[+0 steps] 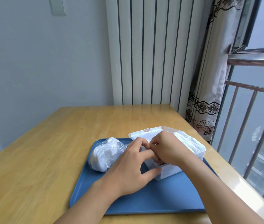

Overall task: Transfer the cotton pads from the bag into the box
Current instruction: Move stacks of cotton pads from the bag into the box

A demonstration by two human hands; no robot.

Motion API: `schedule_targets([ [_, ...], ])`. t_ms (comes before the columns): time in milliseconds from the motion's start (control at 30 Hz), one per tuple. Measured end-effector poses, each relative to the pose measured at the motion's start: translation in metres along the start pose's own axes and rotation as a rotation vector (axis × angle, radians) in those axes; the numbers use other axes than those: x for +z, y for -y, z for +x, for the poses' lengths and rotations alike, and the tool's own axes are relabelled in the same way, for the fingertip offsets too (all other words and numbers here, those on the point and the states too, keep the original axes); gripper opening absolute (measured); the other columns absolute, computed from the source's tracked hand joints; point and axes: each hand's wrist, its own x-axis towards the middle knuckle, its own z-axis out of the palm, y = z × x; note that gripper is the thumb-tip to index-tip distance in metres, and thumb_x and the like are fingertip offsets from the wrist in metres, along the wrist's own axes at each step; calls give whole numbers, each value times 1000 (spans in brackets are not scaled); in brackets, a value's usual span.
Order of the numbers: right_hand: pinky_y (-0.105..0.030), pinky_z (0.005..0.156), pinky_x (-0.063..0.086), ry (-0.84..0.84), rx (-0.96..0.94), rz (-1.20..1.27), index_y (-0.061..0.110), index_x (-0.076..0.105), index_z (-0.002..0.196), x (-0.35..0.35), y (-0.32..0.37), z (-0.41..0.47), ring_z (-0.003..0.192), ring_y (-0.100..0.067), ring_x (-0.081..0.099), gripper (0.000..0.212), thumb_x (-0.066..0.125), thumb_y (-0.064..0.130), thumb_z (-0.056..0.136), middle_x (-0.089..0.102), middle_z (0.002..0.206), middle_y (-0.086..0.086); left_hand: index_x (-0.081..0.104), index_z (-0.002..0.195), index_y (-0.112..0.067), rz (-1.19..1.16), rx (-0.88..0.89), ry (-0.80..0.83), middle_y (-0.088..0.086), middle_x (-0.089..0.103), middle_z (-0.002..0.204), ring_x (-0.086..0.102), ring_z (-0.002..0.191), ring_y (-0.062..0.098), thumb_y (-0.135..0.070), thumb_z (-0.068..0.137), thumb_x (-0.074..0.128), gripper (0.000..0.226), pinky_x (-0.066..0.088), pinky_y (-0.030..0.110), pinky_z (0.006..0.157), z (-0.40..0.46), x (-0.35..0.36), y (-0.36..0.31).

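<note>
Here, I sit at a smooth, honey-coloured wooden table point(47, 151) with a flat, matte blue plastic tray point(152, 199) in front of me, its corners rounded and its rim shallow. On the tray's left part lies a crinkled, clear plastic bag point(105, 154), bulging and soft, with round white cotton pads showing through its glossy film. Just to its right, also on the tray, stands a translucent white plastic box point(199, 155), rectangular with hard straight walls; its hinged lid point(145, 134) stands open at the far side, a small clasp tab on its edge. White cotton pads point(186, 141), fluffy and stacked in a ridged row, already fill the box's far right part up to the rim. My left hand point(132, 167) reaches in from the lower left, palm down, fingers spread loosely over the box's near left corner, the thumb pressed against its front wall. My right hand point(166, 147) comes from the lower right and arches over the box's open top, fingers curled downward into it. The fingertips of both hands meet above the opening, pinched on something small and white, though I cannot tell exactly what sits between them.
</note>
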Motion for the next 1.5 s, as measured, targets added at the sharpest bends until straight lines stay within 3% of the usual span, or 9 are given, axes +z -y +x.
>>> schedule_targets([
  [233, -37, 57, 54, -247, -185, -185, 15, 70, 69, -12, -2, -10, 64, -24, 62, 23, 51, 15, 81, 66, 61, 0, 53, 110, -34, 96, -74, 28, -23, 37, 121, 46, 90, 3, -62, 87, 62, 37, 48, 28, 79, -1, -6, -1],
  [467, -26, 58, 42, 0, -263, -213, 25, 72, 77, -7, -3, -9, 64, -14, 54, 23, 53, 15, 86, 66, 67, 3, 50, 103, -30, 144, -53, -10, -18, 48, 106, 47, 102, 2, -62, 87, 61, 37, 49, 30, 85, 2, -5, -1],
  [600, -24, 57, 41, -121, -273, -226, 25, 72, 102, -4, -6, -7, 61, -6, 53, 28, 50, 12, 89, 56, 59, 11, 53, 112, -28, 124, -51, -25, -20, 47, 115, 49, 106, 1, -60, 87, 62, 41, 49, 27, 86, 1, -4, -1],
  [700, -28, 65, 53, -304, -363, -165, 22, 76, 103, -6, -2, -12, 68, -6, 63, 28, 57, 13, 84, 63, 70, 16, 61, 115, -22, -10, -12, -230, -16, 54, 126, 54, 115, 1, -49, 86, 68, 40, 43, 15, 95, 2, -15, -4],
  [833, -10, 59, 40, -272, -540, 34, 22, 79, 83, -4, 10, -25, 66, -5, 59, 18, 63, 16, 77, 65, 69, 14, 63, 118, -17, -18, -116, -527, -6, 59, 124, 54, 120, 14, -41, 74, 62, 50, 39, 23, 103, 3, -55, 24],
  [1000, -29, 69, 43, -198, -601, -280, 31, 82, 92, 16, 7, -23, 84, -18, 51, 19, 68, 25, 81, 50, 82, 9, 62, 120, -22, 36, -678, 61, -5, 60, 118, 58, 111, 15, -62, 50, 65, 80, 47, 29, 94, -16, -77, 69],
  [1100, -34, 92, 40, -189, -607, -437, 39, 79, 102, 25, 6, -23, 118, -24, 43, 17, 66, 36, 92, 52, 123, 7, 68, 83, -23, -66, -644, 81, -7, 69, 81, 62, 71, 9, -46, 61, 81, 35, 49, 25, 66, -19, -73, 76],
  [1200, -39, 111, 32, -96, -591, -470, 38, 75, 109, 30, 6, -25, 145, -26, 22, 24, 53, 40, 101, 32, 158, 5, 70, 84, -20, -183, -559, 59, -4, 71, 77, 61, 65, 8, -40, 64, 84, 31, 48, 27, 65, -16, -68, 73],
  [1500, -24, 76, 42, -220, -647, -389, 30, 61, 130, 30, 8, -22, 115, -22, 47, 31, 52, 30, 100, 51, 128, 5, 74, 110, -11, -658, -578, 227, 4, 78, 108, 73, 100, 20, -36, 89, 75, 33, 54, 28, 89, -16, -73, 51],
])
